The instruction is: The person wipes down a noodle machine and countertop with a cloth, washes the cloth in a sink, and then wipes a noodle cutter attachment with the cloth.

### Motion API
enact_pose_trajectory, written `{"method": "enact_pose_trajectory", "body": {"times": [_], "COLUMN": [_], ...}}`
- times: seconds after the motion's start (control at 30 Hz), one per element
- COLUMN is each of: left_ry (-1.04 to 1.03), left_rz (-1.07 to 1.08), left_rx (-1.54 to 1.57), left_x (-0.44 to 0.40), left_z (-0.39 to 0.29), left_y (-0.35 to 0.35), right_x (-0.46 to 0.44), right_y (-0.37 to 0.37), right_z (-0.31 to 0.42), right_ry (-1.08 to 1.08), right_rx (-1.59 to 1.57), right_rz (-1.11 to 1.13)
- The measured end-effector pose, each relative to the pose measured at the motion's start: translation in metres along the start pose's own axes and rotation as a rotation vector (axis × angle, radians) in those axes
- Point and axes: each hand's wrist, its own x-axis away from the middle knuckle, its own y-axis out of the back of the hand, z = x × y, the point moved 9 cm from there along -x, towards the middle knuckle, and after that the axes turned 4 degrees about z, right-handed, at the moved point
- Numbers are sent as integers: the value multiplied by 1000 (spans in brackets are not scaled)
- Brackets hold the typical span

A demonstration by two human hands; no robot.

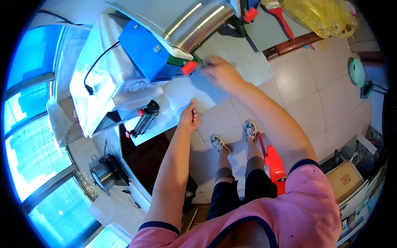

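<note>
My right hand is at a dark green rod beside a red knob, below a shiny metal cylinder; its fingers are curled, and what they grip is too small to make out. The cylinder is part of a machine with a blue side panel. My left hand is closed in a loose fist near the light tabletop's edge, thumb up, with nothing visible in it. Left of it, a black clamp-like part with red knobs lies on the tabletop.
A red-handled brush and a yellow plastic bag lie at the upper right. A metal pot stands at the lower left, near the windows. On the tiled floor are a red object and a wooden-topped box.
</note>
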Motion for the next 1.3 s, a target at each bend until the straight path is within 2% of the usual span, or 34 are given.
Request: {"method": "enact_pose_trajectory", "body": {"times": [0.07,0.13,0.17,0.23,0.27,0.33,0.4,0.47,0.53,0.6,0.67,0.73,0.83,0.87,0.9,0.93,1.0,1.03,1.07,1.1,1.13,1.2,1.27,1.3], "left_ry": [-10,-7,-12,2,1,-8,-18,-22,-38,-26,-13,-87,-169,-155,-131,-128,-85,-77,-66,-53,-45,-188,-144,-162], "left_rz": [12,-6,4,0,12,-17,2,25,46,55,60,-45,-3,-149,-296,-291,-189,-186,-204,-219,-215,-49,22,120], "left_rx": [4,-4,6,6,5,-36,-42,-57,-61,-47,-39,114,-30,151,328,334,566,566,390,215,215,-319,-396,-481], "left_x": [2,3,3,1,1,3,4,4,5,4,8,17,17,23,31,26,1,7,13,21,29,45,56,56], "left_z": [-1,-1,-1,0,1,-1,-2,-3,-4,-2,1,10,50,62,79,90,105,97,90,84,80,50,37,35], "left_y": [0,-2,-3,-3,-4,-3,-5,-7,-9,-9,-7,6,56,72,87,104,133,140,146,148,148,125,102,86], "right_x": [27,57,63,80,85,87,82,72,63,60,59,75,105,113,122,133,146,140,141,152,167,171,202,213], "right_y": [20,56,64,105,101,70,43,9,-34,-67,-96,-118,-160,-174,-194,-212,-220,-205,-200,-190,-179,-126,-86,-56], "right_z": [-19,-73,-80,-71,-68,-52,-52,-50,-5,30,50,61,79,89,94,99,100,105,104,87,86,95,49,43], "right_ry": [-153,-355,-346,-343,-341,-211,-247,-444,-170,-69,-34,-38,-8,29,-52,-136,-372,-351,-355,-742,-1130,-1337,-1280,-1328], "right_rx": [-176,-218,-208,461,472,638,620,217,387,325,226,190,113,77,27,-24,-145,-202,-193,-468,-749,-1103,-898,-775], "right_rz": [13,-194,-189,-447,-450,-332,-275,-191,-162,-79,56,105,206,261,403,542,531,338,345,366,363,222,109,79]}}
